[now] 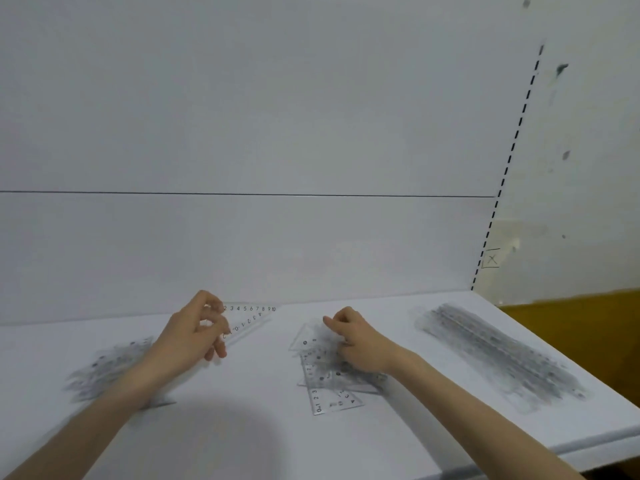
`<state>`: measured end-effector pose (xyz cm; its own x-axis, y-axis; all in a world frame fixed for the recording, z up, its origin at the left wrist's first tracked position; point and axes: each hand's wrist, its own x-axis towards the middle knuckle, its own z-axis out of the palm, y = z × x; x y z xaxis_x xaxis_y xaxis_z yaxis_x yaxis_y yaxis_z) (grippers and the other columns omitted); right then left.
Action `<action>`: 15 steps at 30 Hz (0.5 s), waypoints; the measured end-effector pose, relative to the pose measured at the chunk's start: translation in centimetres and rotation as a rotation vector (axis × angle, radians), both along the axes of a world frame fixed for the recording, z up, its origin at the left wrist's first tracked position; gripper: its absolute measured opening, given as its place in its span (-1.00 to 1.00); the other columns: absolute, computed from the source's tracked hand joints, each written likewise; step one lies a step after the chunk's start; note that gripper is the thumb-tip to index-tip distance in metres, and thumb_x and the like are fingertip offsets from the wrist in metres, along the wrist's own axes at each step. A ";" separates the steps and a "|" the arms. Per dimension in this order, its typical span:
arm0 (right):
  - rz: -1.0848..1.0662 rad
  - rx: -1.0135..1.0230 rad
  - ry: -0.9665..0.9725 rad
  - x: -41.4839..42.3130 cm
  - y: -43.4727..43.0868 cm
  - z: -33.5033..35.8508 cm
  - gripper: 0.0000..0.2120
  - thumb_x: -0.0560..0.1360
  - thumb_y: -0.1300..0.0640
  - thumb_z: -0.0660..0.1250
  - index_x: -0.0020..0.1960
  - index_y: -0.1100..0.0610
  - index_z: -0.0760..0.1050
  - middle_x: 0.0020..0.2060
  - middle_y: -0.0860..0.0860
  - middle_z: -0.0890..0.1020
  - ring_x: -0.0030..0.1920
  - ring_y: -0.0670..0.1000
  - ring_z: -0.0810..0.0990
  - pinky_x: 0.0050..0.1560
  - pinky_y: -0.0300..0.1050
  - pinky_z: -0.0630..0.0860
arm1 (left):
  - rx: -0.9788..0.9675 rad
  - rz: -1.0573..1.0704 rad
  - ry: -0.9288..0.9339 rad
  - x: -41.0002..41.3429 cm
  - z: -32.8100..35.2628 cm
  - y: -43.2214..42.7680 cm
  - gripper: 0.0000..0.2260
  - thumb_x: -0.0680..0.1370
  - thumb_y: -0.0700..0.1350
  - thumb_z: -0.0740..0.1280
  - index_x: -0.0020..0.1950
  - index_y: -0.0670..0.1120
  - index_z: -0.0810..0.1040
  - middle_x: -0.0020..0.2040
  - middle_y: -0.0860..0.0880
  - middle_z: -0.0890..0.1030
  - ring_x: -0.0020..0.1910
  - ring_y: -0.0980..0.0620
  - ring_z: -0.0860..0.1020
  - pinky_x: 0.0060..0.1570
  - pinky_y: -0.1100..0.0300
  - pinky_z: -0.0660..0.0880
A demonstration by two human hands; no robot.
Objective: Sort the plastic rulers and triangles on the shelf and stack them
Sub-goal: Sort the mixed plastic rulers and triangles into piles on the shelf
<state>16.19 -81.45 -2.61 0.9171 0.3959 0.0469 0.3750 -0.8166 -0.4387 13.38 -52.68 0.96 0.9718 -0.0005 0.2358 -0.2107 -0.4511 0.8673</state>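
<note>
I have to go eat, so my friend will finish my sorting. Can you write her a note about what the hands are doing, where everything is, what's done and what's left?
Left hand: pinches one clear triangle near the back of the shelf.
Right hand: fingers curled on the middle pile, seemingly pinching a piece.
Done: a left stack lies under the left forearm, and a long ruler stack lies on the right.
Left: place the held triangle, then sort the loose middle pile onto the stacks.
</note>
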 end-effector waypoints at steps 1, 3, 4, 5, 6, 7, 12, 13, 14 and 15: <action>0.009 -0.051 -0.007 0.0 0.3 -0.2 -0.50 0.53 0.36 0.09 0.46 0.19 0.26 0.28 0.08 0.25 0.33 0.10 0.22 0.30 -0.27 0.13 | -0.031 -0.010 0.006 0.0 0.0 0.1 -0.83 0.50 -0.40 0.26 -0.03 -0.16 0.42 -0.26 -0.13 0.61 -0.42 -0.22 0.60 -0.40 0.11 0.43; 0.009 -0.145 -0.053 0.0 0.6 -0.1 -0.56 0.55 0.31 0.10 0.42 0.17 0.31 0.39 0.10 0.21 0.39 0.13 0.16 0.39 -0.08 0.11 | -0.070 -0.027 0.013 -0.2 0.0 0.2 -0.81 0.50 -0.42 0.27 0.00 -0.16 0.45 -0.27 -0.15 0.62 -0.40 -0.26 0.60 -0.38 0.07 0.44; 0.005 -0.133 -0.085 -0.1 0.7 0.2 -0.55 0.56 0.28 0.12 0.44 0.14 0.28 0.42 0.08 0.19 0.41 0.11 0.15 0.42 -0.02 0.10 | -0.078 -0.037 0.013 -0.3 0.1 0.2 -0.80 0.49 -0.41 0.28 0.01 -0.15 0.45 -0.26 -0.16 0.62 -0.40 -0.26 0.60 -0.37 0.08 0.44; -0.001 -0.071 -0.124 -0.3 0.7 0.5 -0.52 0.58 0.23 0.15 0.49 0.10 0.23 0.44 0.05 0.19 0.42 0.08 0.15 0.43 0.00 0.09 | -0.082 -0.048 0.013 -0.4 0.3 0.1 -0.79 0.49 -0.40 0.30 0.03 -0.15 0.45 -0.25 -0.17 0.62 -0.39 -0.27 0.60 -0.37 0.09 0.44; -0.002 0.023 -0.167 -0.6 0.7 0.8 -0.48 0.58 0.18 0.19 0.52 0.06 0.18 0.45 0.02 0.19 0.43 0.04 0.14 0.44 0.00 0.09 | -0.087 -0.061 0.016 -0.5 0.5 -0.1 -0.79 0.49 -0.40 0.31 0.03 -0.14 0.45 -0.25 -0.18 0.62 -0.40 -0.27 0.60 -0.37 0.09 0.44; 0.009 0.116 -0.202 -1.1 0.8 1.3 -0.43 0.58 0.11 0.24 0.53 0.01 0.14 0.46 -0.03 0.19 0.44 -0.01 0.13 0.44 -0.05 0.08 | -0.091 -0.078 0.019 -0.6 0.7 -0.4 -0.79 0.49 -0.39 0.31 0.04 -0.14 0.45 -0.24 -0.18 0.63 -0.41 -0.26 0.60 -0.37 0.10 0.45; 0.177 0.140 -0.455 -3.1 1.7 2.8 -0.33 0.48 -0.02 0.38 0.50 -0.11 0.16 0.46 -0.12 0.25 0.38 -0.15 0.23 0.34 -0.26 0.15 | -0.107 -0.227 0.043 -1.1 1.7 -4.0 -0.80 0.52 -0.31 0.34 0.07 -0.09 0.45 -0.25 -0.15 0.65 -0.40 -0.22 0.59 -0.33 0.07 0.48; 0.212 0.152 -0.525 -3.2 1.8 2.8 -0.41 0.49 0.03 0.38 0.47 -0.07 0.25 0.42 -0.09 0.34 0.35 -0.11 0.33 0.31 -0.26 0.25 | -0.116 -0.256 0.043 -1.1 1.9 -4.9 -0.80 0.52 -0.31 0.33 0.08 -0.09 0.45 -0.25 -0.14 0.65 -0.40 -0.21 0.59 -0.34 0.09 0.48; 0.232 0.179 -0.561 -3.4 1.6 2.7 -0.49 0.50 0.07 0.36 0.42 -0.02 0.34 0.37 -0.06 0.42 0.30 -0.09 0.42 0.27 -0.26 0.35 | -0.113 -0.279 0.040 -1.2 2.0 -5.7 -0.79 0.52 -0.31 0.33 0.08 -0.08 0.45 -0.24 -0.14 0.64 -0.40 -0.19 0.59 -0.35 0.11 0.47; 0.239 0.208 -0.573 -3.5 1.3 2.7 -0.57 0.52 0.09 0.35 0.37 0.02 0.41 0.32 -0.04 0.48 0.25 -0.07 0.49 0.22 -0.23 0.43 | -0.095 -0.298 0.034 -1.2 2.0 -6.4 -0.78 0.52 -0.31 0.32 0.08 -0.06 0.45 -0.23 -0.12 0.64 -0.39 -0.19 0.60 -0.37 0.13 0.47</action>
<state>12.65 -80.17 0.07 0.6123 0.5155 0.5994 0.7567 -0.6018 -0.2554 12.20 -59.07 2.99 0.9396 -0.2658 0.2155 -0.2913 -0.2905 0.9115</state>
